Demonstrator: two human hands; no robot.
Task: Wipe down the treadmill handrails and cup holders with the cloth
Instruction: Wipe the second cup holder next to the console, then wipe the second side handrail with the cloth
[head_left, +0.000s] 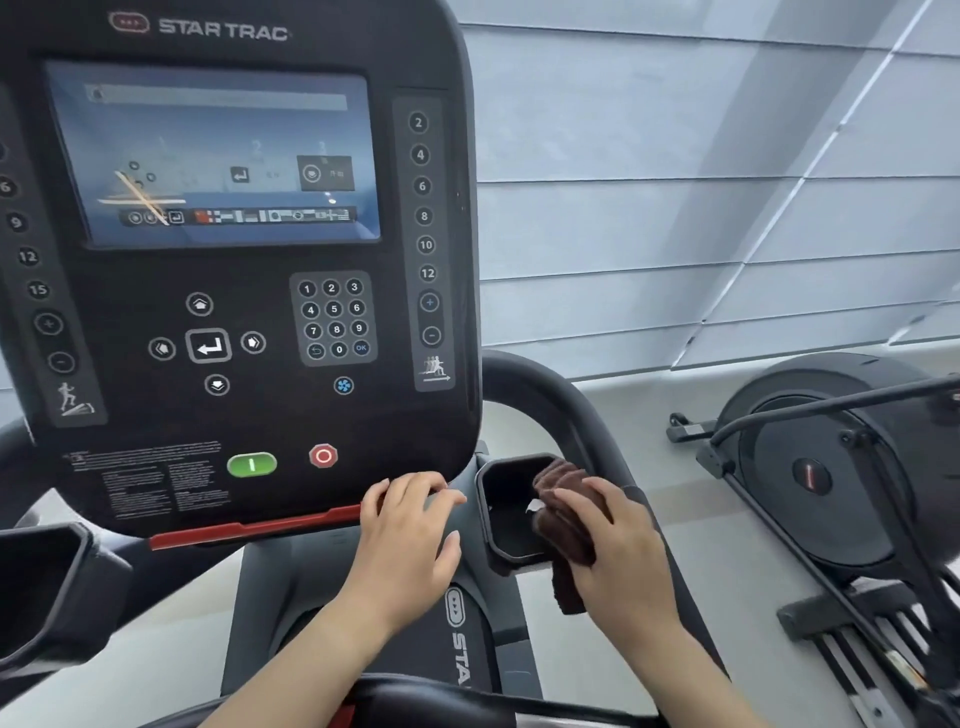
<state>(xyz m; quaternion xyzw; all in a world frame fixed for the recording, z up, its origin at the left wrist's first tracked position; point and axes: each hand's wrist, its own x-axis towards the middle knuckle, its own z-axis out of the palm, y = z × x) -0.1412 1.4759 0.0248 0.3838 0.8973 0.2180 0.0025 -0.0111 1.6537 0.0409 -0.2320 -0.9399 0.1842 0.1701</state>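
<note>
The right hand (618, 551) is pressing a bunched brown cloth (563, 519) against the right-side rim of the right cup holder (506, 514), with part of the cloth lying inside the pocket and its tail hanging below the palm. This placement appears intended to let the cloth reach both rim and inner wall in one pass. The fingers are curled closed over the cloth — a firm, full-hand hold.

The left hand (410, 535) is resting at the lower edge of the console (234, 260), just beside the cup holder; it is holding nothing, fingers loosely spread and slightly bent. Its likely purpose is bracing. The right handrail (550, 395) is curving behind the cup holder, untouched by the cloth. A left cup holder (41, 582) is sitting well apart.
</note>
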